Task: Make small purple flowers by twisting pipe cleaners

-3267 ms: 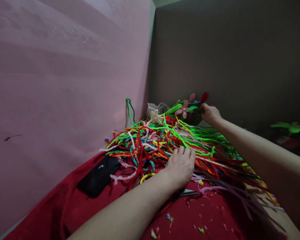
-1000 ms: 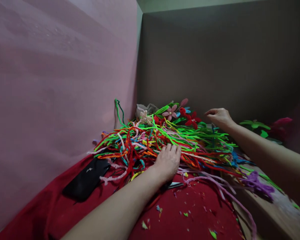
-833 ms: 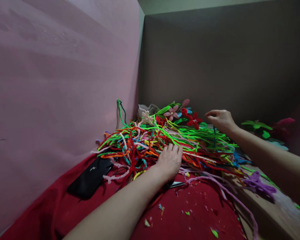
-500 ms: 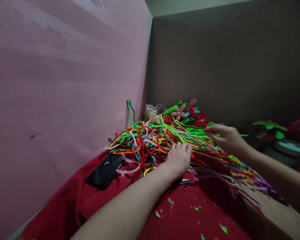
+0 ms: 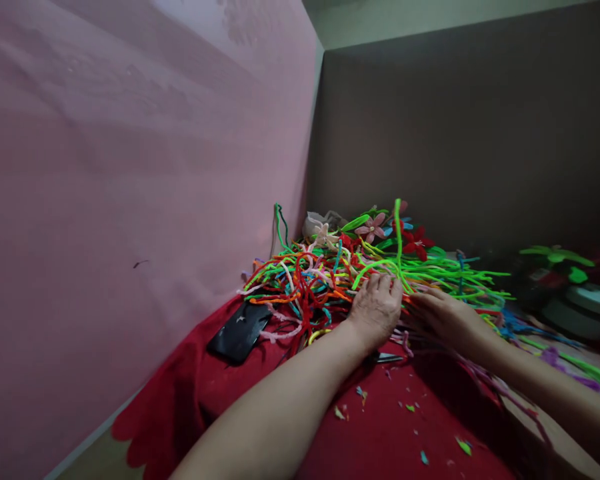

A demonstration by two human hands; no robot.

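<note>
A tangled heap of fuzzy pipe cleaners (image 5: 300,287) in many colours lies on a red cloth. My left hand (image 5: 377,307) is closed at the middle of the heap, fingers curled over some pipe cleaners. From its fingertips a lime-green pipe cleaner (image 5: 399,233) stands upright, and another bends off to the left. Close beside it on the right, my right hand (image 5: 447,317) has its fingers together, pressed in among the strands; their tips are partly hidden. Finished pipe-cleaner flowers, one pink (image 5: 371,228) and one red (image 5: 417,243), rest behind the heap.
A black phone (image 5: 240,333) lies left of the heap. Metal blades (image 5: 389,358), perhaps scissors, show beneath my left wrist. Coloured scraps (image 5: 463,445) dot the red cloth (image 5: 380,433). A pink wall (image 5: 180,167) borders the left; a pale round container (image 5: 587,307) stands right.
My right hand has come down and left, beside my left hand. A lime-green pipe cleaner now stands upright at my left fingertips, whose fingers have curled. The view has shifted slightly left.
</note>
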